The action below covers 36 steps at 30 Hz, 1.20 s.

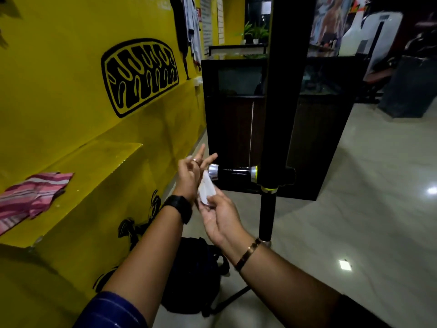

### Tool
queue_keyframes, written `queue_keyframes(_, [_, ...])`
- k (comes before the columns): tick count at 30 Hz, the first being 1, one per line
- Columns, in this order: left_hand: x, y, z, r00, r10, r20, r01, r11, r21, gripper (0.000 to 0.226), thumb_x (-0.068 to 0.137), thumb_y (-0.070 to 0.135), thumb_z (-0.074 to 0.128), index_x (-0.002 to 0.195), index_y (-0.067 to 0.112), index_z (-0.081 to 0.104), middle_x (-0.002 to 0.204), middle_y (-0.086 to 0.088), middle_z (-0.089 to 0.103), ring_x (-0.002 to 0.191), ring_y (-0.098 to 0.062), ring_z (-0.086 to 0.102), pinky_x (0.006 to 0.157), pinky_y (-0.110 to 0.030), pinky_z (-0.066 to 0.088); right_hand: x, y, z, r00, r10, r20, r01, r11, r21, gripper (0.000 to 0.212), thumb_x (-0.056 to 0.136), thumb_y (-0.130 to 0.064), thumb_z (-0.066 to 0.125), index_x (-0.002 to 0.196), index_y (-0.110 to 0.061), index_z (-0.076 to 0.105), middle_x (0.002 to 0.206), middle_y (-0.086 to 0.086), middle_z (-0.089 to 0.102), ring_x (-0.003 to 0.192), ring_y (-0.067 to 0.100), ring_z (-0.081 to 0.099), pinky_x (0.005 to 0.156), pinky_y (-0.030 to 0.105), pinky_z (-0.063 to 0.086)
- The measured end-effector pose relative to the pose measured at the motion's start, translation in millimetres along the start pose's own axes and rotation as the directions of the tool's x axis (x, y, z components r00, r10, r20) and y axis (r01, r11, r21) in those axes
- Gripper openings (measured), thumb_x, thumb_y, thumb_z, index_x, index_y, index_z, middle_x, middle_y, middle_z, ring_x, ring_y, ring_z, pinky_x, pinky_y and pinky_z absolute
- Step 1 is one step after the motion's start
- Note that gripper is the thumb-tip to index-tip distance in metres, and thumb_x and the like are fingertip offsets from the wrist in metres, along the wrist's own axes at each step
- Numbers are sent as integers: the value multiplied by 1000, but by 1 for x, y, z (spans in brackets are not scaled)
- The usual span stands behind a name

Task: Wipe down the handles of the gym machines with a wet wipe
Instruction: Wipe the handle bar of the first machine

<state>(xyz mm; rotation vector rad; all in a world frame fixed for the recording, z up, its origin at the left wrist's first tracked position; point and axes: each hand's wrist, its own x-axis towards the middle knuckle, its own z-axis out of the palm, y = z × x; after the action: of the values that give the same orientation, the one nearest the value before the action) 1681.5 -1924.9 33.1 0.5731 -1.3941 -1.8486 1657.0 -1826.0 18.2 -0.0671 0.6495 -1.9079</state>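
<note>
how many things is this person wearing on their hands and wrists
3. A black watch on the left wrist, a ring on a finger of the left hand, and a thin bracelet on the right wrist. Turned-away fingers could hide more rings.

Dim indoor light, uneven. Wipe in the grip is blown white, no detail. Rt of grip, floor is glossy w/ two hard glare spots. Left of grip, wall is lit fairly even. Post & cabinet behind grip go near black. Bag below grip sits in shadow. Far bg soft; edges bend, wide-angle.
</note>
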Motion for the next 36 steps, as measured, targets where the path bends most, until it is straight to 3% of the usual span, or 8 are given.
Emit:
queue_keyframes(5, [7,22,-4,992,-115,-54,107,985,-135,62,99,41,11,146,12,38,131,-24,56,79,-14,67,81,-27,44,5,-31,1,920,-372,126,384,789,-480,32,97,-1,39,116,-11,62,117,11,66,101,20,65,86,31,54])
queue_keyframes(8, [10,15,-9,973,-231,-22,216,935,-280,64,95,51,14,141,17,43,118,-16,64,69,-17,59,71,-31,40,16,-49,7,670,-577,468,654,159,-740,34,95,-3,45,123,-11,62,116,8,64,96,18,63,81,29,52])
queue_keyframes(10, [12,9,-13,970,-243,-3,227,908,-354,63,94,53,16,133,15,48,104,-15,69,76,-21,56,72,-33,42,31,-55,10,506,-455,733,625,-392,-675,29,88,-2,52,114,-5,65,112,13,64,97,25,60,83,35,49])
queue_keyframes(13, [12,4,-14,959,-284,-11,255,878,-404,64,95,53,15,137,15,43,116,-19,64,84,-26,64,71,-35,49,52,-55,11,559,-125,820,430,-801,-416,16,81,-14,60,93,-5,65,91,13,63,84,32,60,78,40,47])
queue_keyframes(15, [12,1,-15,957,-290,-4,260,866,-427,68,96,53,15,146,12,34,137,-22,52,94,-29,64,75,-39,49,57,-56,11,611,-1,792,426,-843,-330,22,82,-24,59,94,-6,63,89,12,61,82,29,58,74,39,46])
queue_keyframes(22, [19,0,-16,944,-325,49,314,849,-425,73,95,56,14,146,9,37,139,-20,51,90,-29,66,60,-30,57,68,-80,4,407,458,790,614,-778,134,10,82,-5,60,90,-10,62,91,9,61,90,28,58,74,42,51])
queue_keyframes(30, [35,-4,-13,945,-311,103,327,881,-342,79,93,64,12,144,12,43,131,-23,58,104,-32,62,85,-42,49,67,-69,-5,489,124,863,453,-882,-130,29,85,-15,48,107,-4,63,100,14,62,87,33,61,79,43,50])
queue_keyframes(36, [38,-3,-5,948,-282,151,320,841,-437,68,96,57,19,136,10,47,131,-23,57,121,-38,56,87,-46,51,43,-76,-51,337,98,936,378,-925,-40,34,98,-3,44,129,-4,59,134,19,56,127,31,52,109,44,39])
